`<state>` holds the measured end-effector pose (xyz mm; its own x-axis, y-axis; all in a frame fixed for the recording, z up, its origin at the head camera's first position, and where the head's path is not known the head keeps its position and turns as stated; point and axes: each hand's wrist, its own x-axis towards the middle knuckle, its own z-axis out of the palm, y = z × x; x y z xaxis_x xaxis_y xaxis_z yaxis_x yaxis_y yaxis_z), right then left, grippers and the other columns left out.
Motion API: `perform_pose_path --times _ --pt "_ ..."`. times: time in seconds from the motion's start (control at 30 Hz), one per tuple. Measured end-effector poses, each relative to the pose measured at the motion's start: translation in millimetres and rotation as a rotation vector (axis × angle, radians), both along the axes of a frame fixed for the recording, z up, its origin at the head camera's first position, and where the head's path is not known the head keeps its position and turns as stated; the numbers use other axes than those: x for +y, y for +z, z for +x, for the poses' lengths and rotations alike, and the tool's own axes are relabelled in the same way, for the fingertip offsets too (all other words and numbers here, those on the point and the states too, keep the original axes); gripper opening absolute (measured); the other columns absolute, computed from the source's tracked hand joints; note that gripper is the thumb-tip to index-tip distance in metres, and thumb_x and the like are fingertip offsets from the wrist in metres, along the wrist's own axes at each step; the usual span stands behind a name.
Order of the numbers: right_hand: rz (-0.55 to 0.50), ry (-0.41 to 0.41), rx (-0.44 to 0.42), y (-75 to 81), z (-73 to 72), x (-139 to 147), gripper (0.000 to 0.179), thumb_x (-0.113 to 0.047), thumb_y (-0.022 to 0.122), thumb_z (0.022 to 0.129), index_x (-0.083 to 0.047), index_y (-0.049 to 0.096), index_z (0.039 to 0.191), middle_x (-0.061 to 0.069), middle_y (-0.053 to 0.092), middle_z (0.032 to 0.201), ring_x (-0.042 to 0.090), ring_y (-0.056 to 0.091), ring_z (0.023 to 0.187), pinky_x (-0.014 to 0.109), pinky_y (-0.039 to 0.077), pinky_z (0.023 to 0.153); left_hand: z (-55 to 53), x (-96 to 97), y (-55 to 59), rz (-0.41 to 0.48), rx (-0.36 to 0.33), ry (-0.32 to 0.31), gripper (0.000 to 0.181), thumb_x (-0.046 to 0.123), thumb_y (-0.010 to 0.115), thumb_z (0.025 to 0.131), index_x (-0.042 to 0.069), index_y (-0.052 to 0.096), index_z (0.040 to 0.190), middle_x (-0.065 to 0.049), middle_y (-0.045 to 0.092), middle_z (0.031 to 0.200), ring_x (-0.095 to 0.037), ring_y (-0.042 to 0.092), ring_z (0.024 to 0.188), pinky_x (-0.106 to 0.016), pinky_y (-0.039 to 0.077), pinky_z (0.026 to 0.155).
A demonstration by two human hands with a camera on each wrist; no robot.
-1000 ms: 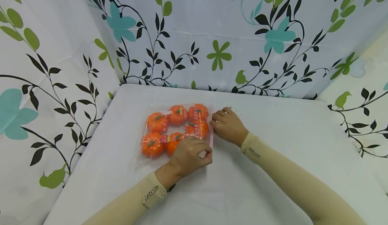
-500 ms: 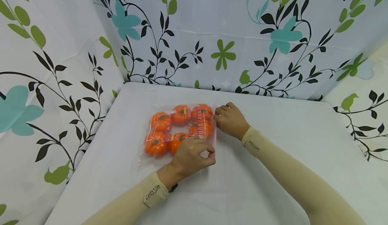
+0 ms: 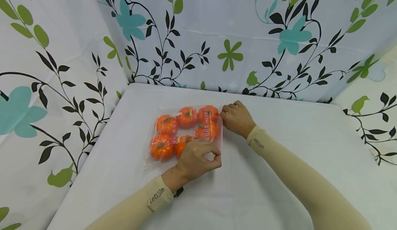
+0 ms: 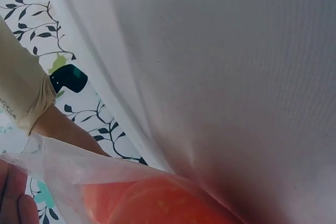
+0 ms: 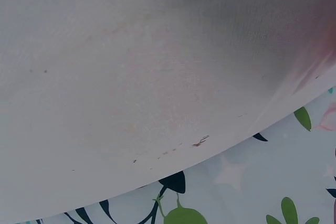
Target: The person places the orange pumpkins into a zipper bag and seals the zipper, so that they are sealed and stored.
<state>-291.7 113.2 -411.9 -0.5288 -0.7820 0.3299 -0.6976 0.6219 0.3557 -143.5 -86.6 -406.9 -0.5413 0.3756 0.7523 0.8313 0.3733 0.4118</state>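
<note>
A clear plastic bag with pink printing lies at the middle of the table. Inside it sit several glossy orange mini pumpkins with green stem tops. My left hand pinches the near right corner of the bag between thumb and finger, its knuckles covering part of one pumpkin. Up at the far right corner, my right hand pinches the bag's edge with curled fingers. In the left wrist view the film of the bag stretches up from the fingertips, with orange showing through below.
White cloth covers the table. Behind and at both sides hangs a curtain printed with leaves and flowers. Small dark specks dot the cloth near its far edge in the right wrist view.
The whole scene shifts slightly rightward in the head view as the camera turns. Both hands keep their pinch on the bag, with the right hand a touch farther from me.
</note>
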Motion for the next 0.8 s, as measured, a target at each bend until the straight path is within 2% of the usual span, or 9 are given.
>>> perform_pose_path --times 0.13,0.3,0.57,0.8 --pt "0.012 -0.028 -0.009 -0.2 -7.0 0 0.011 -0.019 0.076 0.086 -0.009 0.076 0.09 0.009 0.073 0.095 0.027 0.07 0.087 0.043 0.052 0.087 -0.6 1.4 0.3 0.007 0.003 -0.003 0.011 0.003 0.078 0.07 0.013 0.072 0.072 0.008 0.067 0.068 -0.006 0.062 0.06 -0.014 0.05 0.065" --pt "0.001 -0.025 -0.001 -3.8 -13.2 4 0.007 -0.016 0.074 0.087 -0.009 0.075 0.087 0.009 0.072 0.092 0.028 0.069 0.085 0.044 0.051 0.086 2.0 4.6 0.1 0.015 -0.005 -0.015 0.01 0.004 0.078 0.069 0.012 0.073 0.071 0.007 0.068 0.069 -0.006 0.062 0.061 -0.014 0.05 0.066" --pt "-0.002 -0.062 0.014 -5.6 -24.7 16 0.004 -0.008 0.07 0.086 -0.007 0.073 0.083 0.01 0.069 0.087 0.029 0.069 0.079 0.043 0.05 0.077 7.6 10.7 5.5 0.031 0.011 -0.066 0.012 0.003 0.077 0.069 0.013 0.072 0.071 0.009 0.067 0.069 -0.005 0.062 0.062 -0.014 0.05 0.068" --pt "0.002 -0.088 -0.004 -5.3 -27.8 20 0.006 -0.009 0.069 0.088 -0.006 0.073 0.085 0.01 0.068 0.087 0.03 0.068 0.079 0.044 0.05 0.078 8.2 13.2 5.2 0.052 -0.043 -0.073 0.012 0.003 0.078 0.069 0.013 0.073 0.072 0.008 0.068 0.069 -0.003 0.062 0.062 -0.013 0.051 0.068"
